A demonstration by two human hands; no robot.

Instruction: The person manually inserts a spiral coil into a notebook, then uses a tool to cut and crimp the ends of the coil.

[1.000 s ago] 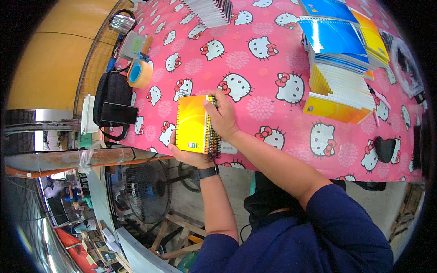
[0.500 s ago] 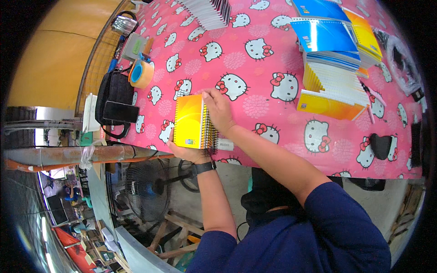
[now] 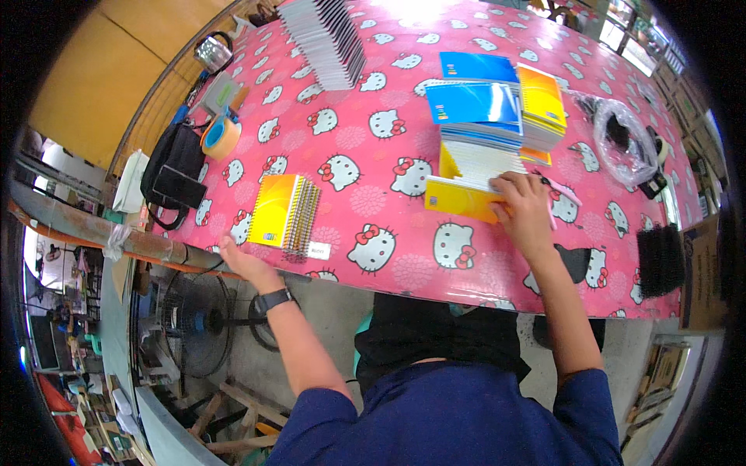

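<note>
A stack of spiral-bound notebooks with yellow-orange covers (image 3: 272, 211) lies near the table's front left edge, black wire coils along its right side. My left hand (image 3: 250, 262) is just below its lower left corner, fingers stretched out and holding nothing. Farther right, my right hand (image 3: 522, 200) has its fingers curled over the right end of a yellow notebook (image 3: 458, 199) at the front of a leaning row of white-paged notebooks (image 3: 478, 159). Its thumb side is partly hidden. Blue-covered notebooks (image 3: 474, 105) lie behind that row.
A tall notebook stack (image 3: 330, 46) stands at the back left. Along the left edge are tape rolls (image 3: 221, 138), a black bag (image 3: 167, 159) and a phone (image 3: 179, 189). Clear plastic wrap (image 3: 625, 144), a pink pen (image 3: 561, 189) and black wire coils (image 3: 660, 260) lie rightward.
Both hands have let go of the yellow notebook stack, which now rests on the table. My right hand has moved right to the leaning row; my left has drawn slightly away. The view has shifted.
</note>
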